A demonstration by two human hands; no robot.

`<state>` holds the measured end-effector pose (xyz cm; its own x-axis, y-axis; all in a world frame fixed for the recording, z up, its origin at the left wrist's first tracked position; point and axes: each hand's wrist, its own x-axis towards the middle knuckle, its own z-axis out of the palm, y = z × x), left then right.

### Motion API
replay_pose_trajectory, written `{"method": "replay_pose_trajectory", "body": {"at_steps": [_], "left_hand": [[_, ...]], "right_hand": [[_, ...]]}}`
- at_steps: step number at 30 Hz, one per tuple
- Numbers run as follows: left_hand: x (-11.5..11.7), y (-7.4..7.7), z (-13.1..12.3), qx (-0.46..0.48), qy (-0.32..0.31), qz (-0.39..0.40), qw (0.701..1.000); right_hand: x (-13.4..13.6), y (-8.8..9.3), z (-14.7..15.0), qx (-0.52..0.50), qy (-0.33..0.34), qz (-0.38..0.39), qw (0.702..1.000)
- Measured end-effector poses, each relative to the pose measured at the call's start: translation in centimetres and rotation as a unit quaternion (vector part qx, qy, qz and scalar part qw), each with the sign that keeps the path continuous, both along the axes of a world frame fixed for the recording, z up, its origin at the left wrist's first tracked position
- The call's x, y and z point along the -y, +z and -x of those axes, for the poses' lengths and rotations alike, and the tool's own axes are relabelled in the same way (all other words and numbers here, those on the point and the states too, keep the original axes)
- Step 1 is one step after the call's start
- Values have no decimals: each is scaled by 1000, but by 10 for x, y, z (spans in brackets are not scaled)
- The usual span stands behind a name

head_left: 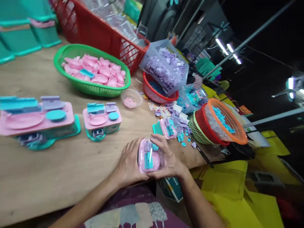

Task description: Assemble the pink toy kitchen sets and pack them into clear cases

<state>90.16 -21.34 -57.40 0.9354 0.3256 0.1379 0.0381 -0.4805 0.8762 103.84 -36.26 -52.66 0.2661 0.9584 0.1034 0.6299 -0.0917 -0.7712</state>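
Note:
A pink toy kitchen sink [143, 158] with blue and purple parts on top sits between my two hands near the table's front edge. A clear, shiny plastic cover appears to lie over its top. My left hand [128, 161] wraps its left side, and my right hand [169, 160] grips the right side with thumb and fingers curled round it. Its underside is hidden. Just beyond my right hand lies a similar pink toy sink [166, 128] with a teal base. Two more toy sinks, one small [98, 119] and one nearer the left edge [25, 122], stand on the table.
A green basket [95, 90] holds pink basins, beside a small clear bowl [131, 103]. Behind stands a red crate [99, 27] of clear plastic pieces. A translucent bin [152, 72] holds purple parts. Stacked baskets [209, 126] stand right, with yellow cartons [225, 180] below.

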Motion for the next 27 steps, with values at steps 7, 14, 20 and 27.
{"method": "replay_pose_trajectory", "body": {"at_steps": [7, 14, 20, 27], "left_hand": [[-1, -8, 1, -30, 6, 32, 999], [-21, -34, -82, 16, 122, -58, 991], [-34, -48, -147, -53, 210, -155, 964], [-61, -41, -171, -55, 230, -190, 953]], "right_hand": [[13, -57, 13, -68, -125, -68, 987], [-35, -51, -44, 162, -237, -128, 949], [-72, -63, -60, 199, -266, -126, 935], [-15, -24, -38, 193, -240, -242, 920]]}}
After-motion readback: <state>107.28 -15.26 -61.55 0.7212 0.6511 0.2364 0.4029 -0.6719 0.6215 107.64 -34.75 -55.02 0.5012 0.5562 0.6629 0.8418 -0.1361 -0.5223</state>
